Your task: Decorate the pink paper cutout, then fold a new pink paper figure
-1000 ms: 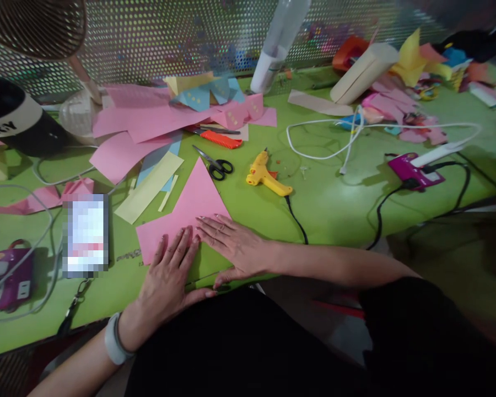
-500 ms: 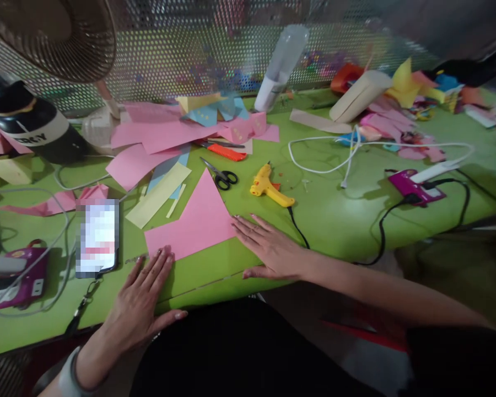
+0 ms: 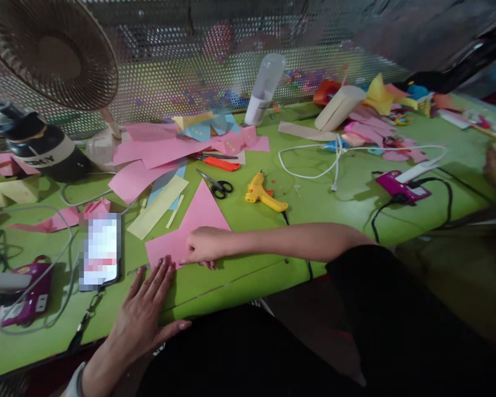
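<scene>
Fingers of the left hand [image 3: 143,309] at the pink paper's [image 3: 202,212] near-left edge.

Yellow glue gun [image 3: 262,194], 1 red-orange cutter [image 3: 220,164].

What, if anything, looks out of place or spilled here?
Nothing looks spilled. Slightly odd: the yellow glue gun lies on its side on the green table, without a stand, with small bits nearby.

Green table [image 3: 326,204]: glue gun [image 3: 267,193] mid; from it, scissors [image 3: 219,189] 9 o'clock, bottle [image 3: 264,91] 12, purple power strip [image 3: 404,188] 3, pink paper [image 3: 202,209] 8-9.
</scene>
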Demonstrator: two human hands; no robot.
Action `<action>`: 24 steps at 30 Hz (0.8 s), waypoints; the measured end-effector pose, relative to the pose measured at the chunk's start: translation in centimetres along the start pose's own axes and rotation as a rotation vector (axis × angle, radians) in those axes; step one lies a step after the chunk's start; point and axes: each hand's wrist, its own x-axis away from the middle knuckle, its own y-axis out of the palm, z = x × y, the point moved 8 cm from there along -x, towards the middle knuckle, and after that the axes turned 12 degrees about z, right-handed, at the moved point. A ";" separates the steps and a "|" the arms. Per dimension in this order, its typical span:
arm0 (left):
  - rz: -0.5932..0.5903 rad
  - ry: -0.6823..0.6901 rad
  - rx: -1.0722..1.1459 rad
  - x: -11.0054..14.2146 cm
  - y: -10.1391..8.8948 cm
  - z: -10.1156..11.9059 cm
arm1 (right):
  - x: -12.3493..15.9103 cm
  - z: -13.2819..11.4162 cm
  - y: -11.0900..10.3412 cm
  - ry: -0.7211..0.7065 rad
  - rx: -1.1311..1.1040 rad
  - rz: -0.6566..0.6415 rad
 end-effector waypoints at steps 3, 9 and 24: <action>0.006 -0.011 0.007 0.1 0.1 -0.1 | -0.3 0.7 -0.1 0.013 0.042 0.005; 0.019 -0.009 0.025 0.0 0.3 -0.2 | -0.3 1.7 -0.3 0.067 -0.002 -0.025; 0.017 0.032 -0.040 0.1 0.2 -0.2 | 2.7 6.9 -3.1 0.213 -0.160 -0.045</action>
